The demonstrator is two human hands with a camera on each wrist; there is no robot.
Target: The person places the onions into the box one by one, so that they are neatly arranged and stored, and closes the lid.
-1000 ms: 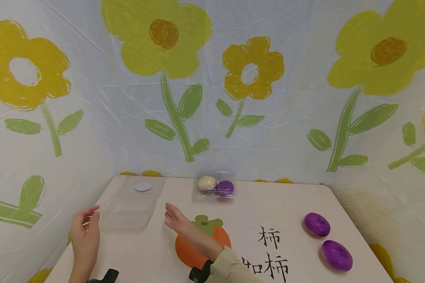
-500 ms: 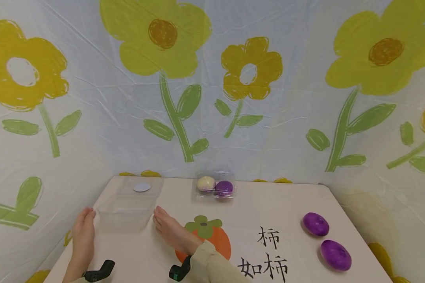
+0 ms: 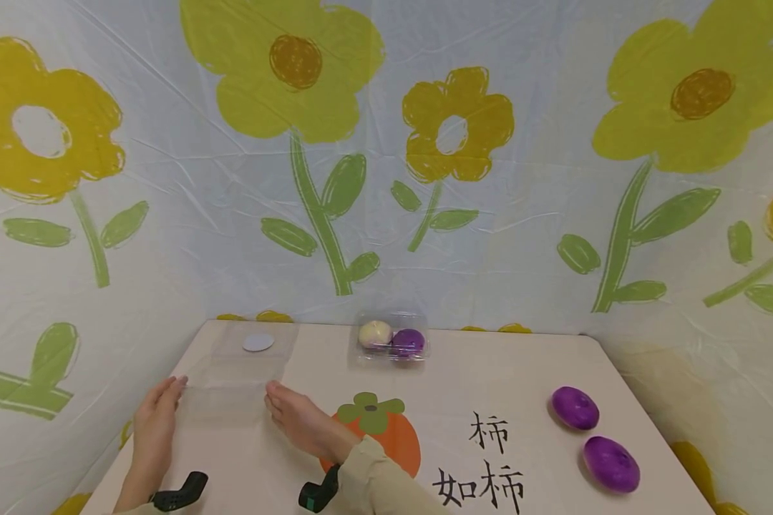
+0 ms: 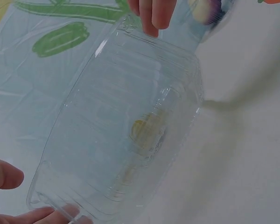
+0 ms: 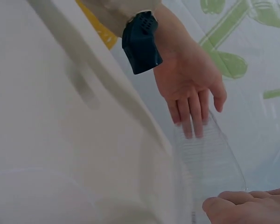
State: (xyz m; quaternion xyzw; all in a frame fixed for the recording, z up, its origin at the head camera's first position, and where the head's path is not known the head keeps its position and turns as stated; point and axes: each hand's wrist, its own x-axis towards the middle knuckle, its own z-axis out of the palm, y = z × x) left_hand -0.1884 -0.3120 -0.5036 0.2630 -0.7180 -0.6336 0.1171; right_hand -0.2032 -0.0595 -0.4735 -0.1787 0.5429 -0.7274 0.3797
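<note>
On the left of the surface (image 3: 483,375), a clear plastic clamshell box (image 3: 225,408) sits between the two hands, hinged open, its tray nearer the person and its lid (image 3: 228,352) laid back on the far side with a white round label (image 3: 258,342). Nothing shows inside the tray. Left hand (image 3: 154,425) and right hand (image 3: 305,422) stand well apart, one at each end of the tray, their fingers mostly straight and touching the plastic rather than curled round it; the left wrist view shows the left thumb held off the box. Whether the tray is raised a little or rests flat, I cannot tell.

The step in hand looks like steadying or positioning the open box from both ends. The next move probably calls for even, light pressure from both sides, since thin plastic may flex, and for keeping the lid folded back if the tray is to be filled.

Farther out, at the far middle, another clear box (image 3: 393,358) holds a cream round (image 3: 376,335) and a purple round (image 3: 409,342). A printed persimmon (image 3: 396,443) lies right of the right hand, partly under that arm, and two loose purple squat rounds (image 3: 575,408) rest at the right, well apart from both hands
</note>
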